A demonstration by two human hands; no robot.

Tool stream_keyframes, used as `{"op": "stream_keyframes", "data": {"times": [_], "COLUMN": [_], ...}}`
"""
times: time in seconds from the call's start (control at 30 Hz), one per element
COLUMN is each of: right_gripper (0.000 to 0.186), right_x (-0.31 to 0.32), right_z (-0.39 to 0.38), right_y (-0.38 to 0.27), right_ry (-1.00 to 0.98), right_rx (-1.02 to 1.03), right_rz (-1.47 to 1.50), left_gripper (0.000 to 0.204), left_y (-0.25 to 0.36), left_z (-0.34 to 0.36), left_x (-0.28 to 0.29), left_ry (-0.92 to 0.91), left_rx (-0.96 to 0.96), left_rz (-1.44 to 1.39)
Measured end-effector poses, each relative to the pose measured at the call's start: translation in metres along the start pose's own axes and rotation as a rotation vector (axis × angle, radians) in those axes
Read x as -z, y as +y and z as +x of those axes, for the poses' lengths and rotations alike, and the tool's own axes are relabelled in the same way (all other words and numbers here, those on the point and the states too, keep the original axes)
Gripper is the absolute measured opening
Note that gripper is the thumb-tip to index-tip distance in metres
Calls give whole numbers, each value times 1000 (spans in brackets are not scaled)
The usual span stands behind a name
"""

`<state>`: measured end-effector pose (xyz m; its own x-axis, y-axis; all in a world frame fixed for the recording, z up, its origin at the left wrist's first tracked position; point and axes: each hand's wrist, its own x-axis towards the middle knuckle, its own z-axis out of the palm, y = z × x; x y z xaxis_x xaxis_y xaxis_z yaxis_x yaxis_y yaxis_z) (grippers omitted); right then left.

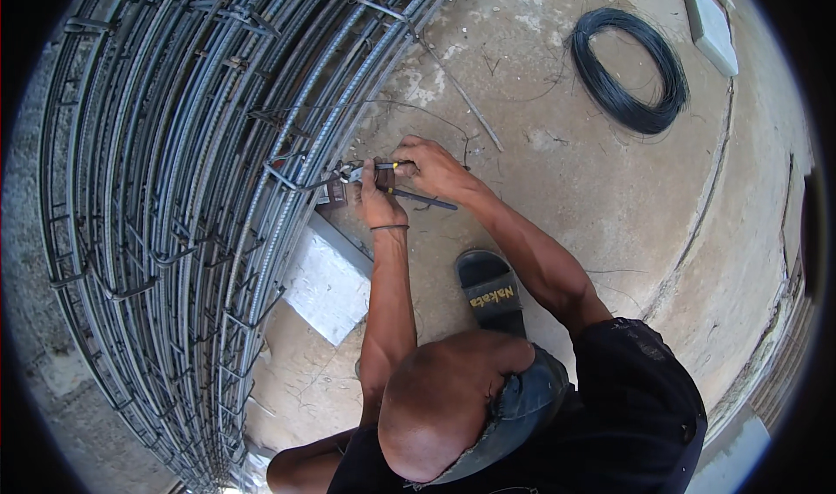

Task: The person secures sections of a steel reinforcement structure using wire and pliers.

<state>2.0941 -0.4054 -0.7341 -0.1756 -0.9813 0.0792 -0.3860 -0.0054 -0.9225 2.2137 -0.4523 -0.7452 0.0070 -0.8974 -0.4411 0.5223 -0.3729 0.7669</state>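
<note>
A pair of pliers (355,173) with dark, yellow-marked handles is beside the bundle of steel reinforcing bars (196,137), its metal head close to a bent stirrup end (292,183). My right hand (428,167) is closed round the upper handle. The other handle slants away to the right, apart from it. My left hand (380,205) is closed at the pliers' head, with a finger across the tool. Whatever else its fingers pinch is hidden. Thin tie wire (418,107) arcs from the bars to above my right hand.
A coil of dark wire (627,72) lies on the concrete at the upper right, near a pale block (710,28). A silvery wrapped block (326,276) sits beside the bars, left of my forearm. A short rod (461,98) lies above my hands. My sandalled foot (490,292) is below.
</note>
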Motion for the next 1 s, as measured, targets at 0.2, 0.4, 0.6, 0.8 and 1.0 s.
{"op": "stream_keyframes", "data": {"times": [0.2,0.4,0.6,0.8,1.0], "right_gripper": [22,21,21,20,34], "right_x": [-12,-20,-17,-7,-4], "right_z": [0,0,0,4,-2], "right_y": [8,11,15,13,15], "right_ry": [32,51,44,46,-33], "right_rx": [21,-18,35,83,37], "right_rz": [51,127,104,46,-21], "left_gripper": [14,12,11,23,37], "left_y": [-2,1,-4,-8,-11], "left_z": [13,12,10,16,5], "left_x": [5,3,3,6,-7], "left_ry": [-15,-5,20,10,-70], "left_rx": [-59,-92,-114,-83,-61], "left_rz": [-8,55,80,43,-63]}}
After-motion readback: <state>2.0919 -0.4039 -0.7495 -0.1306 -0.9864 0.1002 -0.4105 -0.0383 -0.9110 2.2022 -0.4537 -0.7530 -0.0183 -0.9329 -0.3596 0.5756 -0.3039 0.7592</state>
